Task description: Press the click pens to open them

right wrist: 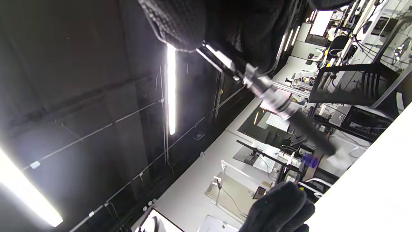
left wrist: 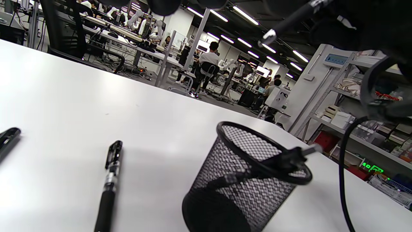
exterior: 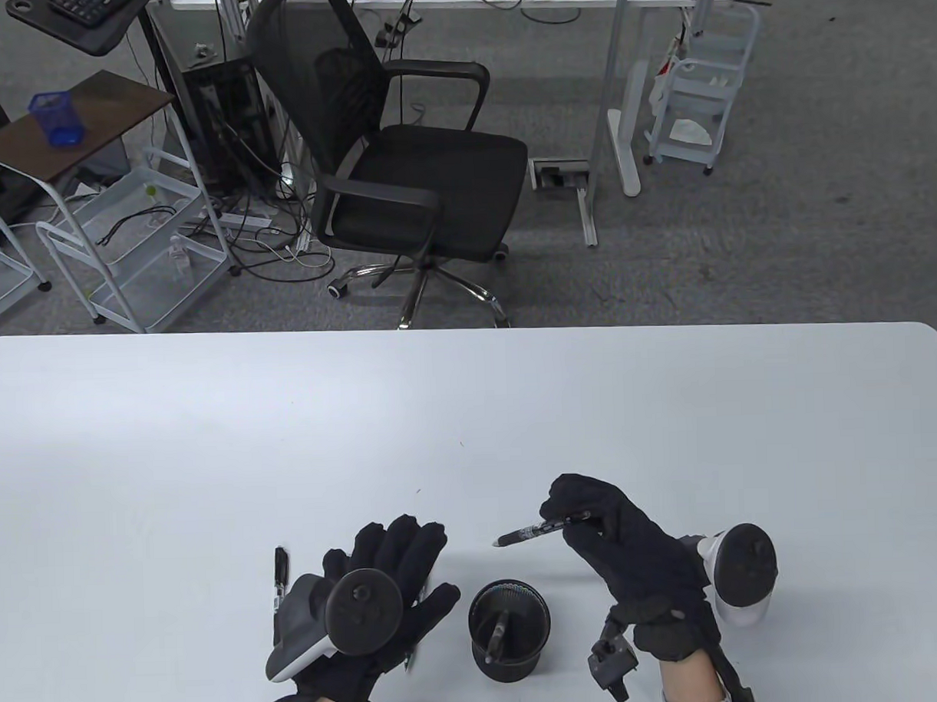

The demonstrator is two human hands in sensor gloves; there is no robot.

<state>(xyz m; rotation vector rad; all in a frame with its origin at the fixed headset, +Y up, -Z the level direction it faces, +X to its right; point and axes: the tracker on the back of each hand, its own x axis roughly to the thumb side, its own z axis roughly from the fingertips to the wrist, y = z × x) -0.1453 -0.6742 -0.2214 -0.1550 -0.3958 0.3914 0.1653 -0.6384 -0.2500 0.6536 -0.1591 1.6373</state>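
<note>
Nearest, on the white counter (exterior: 211,452), stands a black mesh cup (exterior: 510,630) with one pen (exterior: 497,635) leaning inside, its upper end resting on the rim in the left wrist view. Cannot tell whether that pen's tip is out. Probably handled already (a guess from where it sits, nothing more).

Just left of the cup, the left hand (exterior: 377,600) hovers low over the counter, fingers fairly straight and spread, grip apart and holding nothing. Peeking from under its heel, something thin with a green end, too hidden to name. Two more pens lie flat here in the left wrist view: one black pen (left wrist: 108,187) with a clear middle section, and a second dark pen (left wrist: 8,137) further left, cut off by the frame edge. Only one of them, beside the left hand (exterior: 280,576), shows from above. Both apparently waiting their turn.

Further back and to the right, the right hand (exterior: 621,549) is raised above the counter, grip clamped on a held pen (exterior: 540,530) lying roughly level, pale tip pointing left. Button end buried in the glove, so no telling whether the click is done.

Judged overall: mid-task, one pen in hand, one in the cup, at least two left on the counter.
</note>
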